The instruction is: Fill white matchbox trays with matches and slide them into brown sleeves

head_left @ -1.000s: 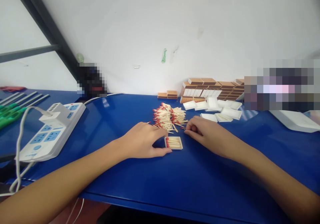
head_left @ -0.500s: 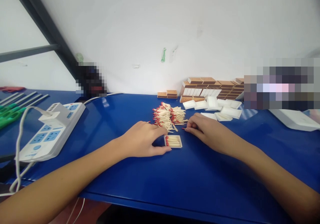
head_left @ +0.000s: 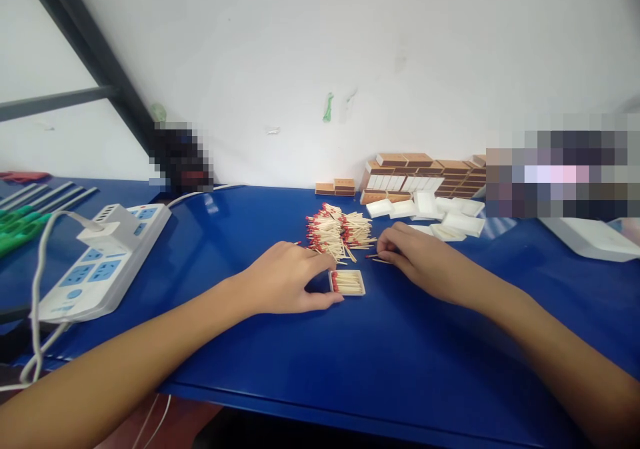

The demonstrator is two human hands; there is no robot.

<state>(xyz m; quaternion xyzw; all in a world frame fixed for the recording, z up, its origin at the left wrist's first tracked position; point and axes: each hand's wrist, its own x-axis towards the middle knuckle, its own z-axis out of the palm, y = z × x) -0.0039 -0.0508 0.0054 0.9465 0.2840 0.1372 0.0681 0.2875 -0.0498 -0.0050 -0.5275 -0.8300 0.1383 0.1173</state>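
Observation:
Thumb and fingers of my left hand point(head_left: 290, 279) grip the left end of a small white matchbox tray point(head_left: 364, 283). Red-headed matches point(head_left: 349, 282) lie side by side in this tray, heads to the left. Just beyond it is a loose heap of matches point(head_left: 330, 232). My right hand point(head_left: 407, 249) is closed in a pinch to the right of the heap. A couple of matches point(head_left: 374, 257) stick out leftward at its fingertips, low over the table; the fingers partly hide them.
Several white matchbox trays point(head_left: 463, 223) lie beyond my right hand. Brown matchboxes point(head_left: 450, 169) are stacked against the wall, with two more matchboxes point(head_left: 326, 188) left of them. A power strip point(head_left: 107, 282) with a white cable stands left on the blue table point(head_left: 300, 362); green-handled tools point(head_left: 25, 225) lie beyond.
My right hand has shifted slightly to the right, and more of the matches at its fingertips now shows. My left hand stays at the tray.

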